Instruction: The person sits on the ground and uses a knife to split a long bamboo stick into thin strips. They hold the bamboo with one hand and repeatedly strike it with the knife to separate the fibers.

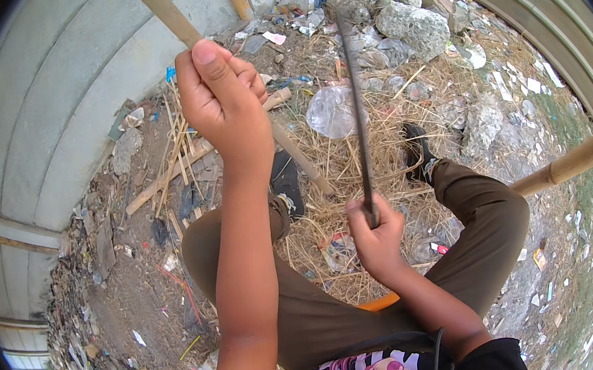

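My left hand (221,91) is closed around a long bamboo stick (300,157). The stick slants from the top edge, through my fist, down to a lower end over the dry straw between my feet. In my closed right hand (378,238) is a machete (358,112), its long dark blade pointing up and away, seen nearly edge-on. Blade and stick are apart. Most of the machete's handle is hidden by my fingers.
Cut bamboo pieces (164,179) and thin strips lie left of my feet. A crumpled clear plastic bag (332,113) rests on the straw. Broken concrete lumps (414,27) stand at the back. Grey walls (59,88) rise on both sides, and a bamboo pole (571,156) juts in from the right.
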Tool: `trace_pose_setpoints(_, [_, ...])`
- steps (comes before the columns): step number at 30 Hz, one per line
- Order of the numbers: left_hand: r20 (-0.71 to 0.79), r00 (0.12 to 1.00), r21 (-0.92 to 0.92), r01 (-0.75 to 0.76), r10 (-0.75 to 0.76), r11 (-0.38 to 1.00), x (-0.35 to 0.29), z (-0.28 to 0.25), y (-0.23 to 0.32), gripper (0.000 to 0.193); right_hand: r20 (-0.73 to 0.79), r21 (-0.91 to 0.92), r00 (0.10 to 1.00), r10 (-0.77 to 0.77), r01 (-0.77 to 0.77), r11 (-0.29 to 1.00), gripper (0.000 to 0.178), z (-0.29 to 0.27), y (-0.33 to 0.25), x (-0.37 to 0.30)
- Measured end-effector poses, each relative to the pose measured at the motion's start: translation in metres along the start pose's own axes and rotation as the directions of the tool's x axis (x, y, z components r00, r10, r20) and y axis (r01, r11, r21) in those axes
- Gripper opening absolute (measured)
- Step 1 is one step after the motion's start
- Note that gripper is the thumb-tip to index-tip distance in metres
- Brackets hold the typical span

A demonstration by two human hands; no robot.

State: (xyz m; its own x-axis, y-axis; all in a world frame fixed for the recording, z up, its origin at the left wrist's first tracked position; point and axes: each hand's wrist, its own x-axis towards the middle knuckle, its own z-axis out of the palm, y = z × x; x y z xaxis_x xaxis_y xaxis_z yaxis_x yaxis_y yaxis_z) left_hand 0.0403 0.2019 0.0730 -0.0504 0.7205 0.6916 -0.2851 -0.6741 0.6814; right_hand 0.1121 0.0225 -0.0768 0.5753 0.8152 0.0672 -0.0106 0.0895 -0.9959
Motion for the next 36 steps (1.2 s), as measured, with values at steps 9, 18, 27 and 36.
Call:
trace_pose_setpoints(9, [-0.035,0.997,-0.045,-0.068,0.066,0.997,-0.011,0.026,0.001,0.034,0.209,-0.273,0.812,0.544,-0.486,0.83,0.028,0.001,0.068,0.024])
trace_pose_setpoints(18, [-0.049,0.998,-0.032,-0.048,0.046,0.998,-0.011,0.023,-0.006,0.038,-0.047,0.183,0.998,-0.038,0.046,0.982,0.027,-0.004,0.01,0.022])
trace_pose_setpoints(27, [-0.072,0.995,-0.005,-0.073,0.072,0.997,-0.012,0.017,-0.005,0.038,0.17,-0.215,0.955,0.241,-0.203,0.955,0.026,-0.008,0.0,0.038])
trace_pose_setpoints(36, [-0.09,0.994,-0.048,-0.071,0.067,0.996,-0.015,0.041,-0.008,0.036,0.164,-0.176,0.769,0.618,-0.594,0.785,0.027,0.002,0.114,0.017])
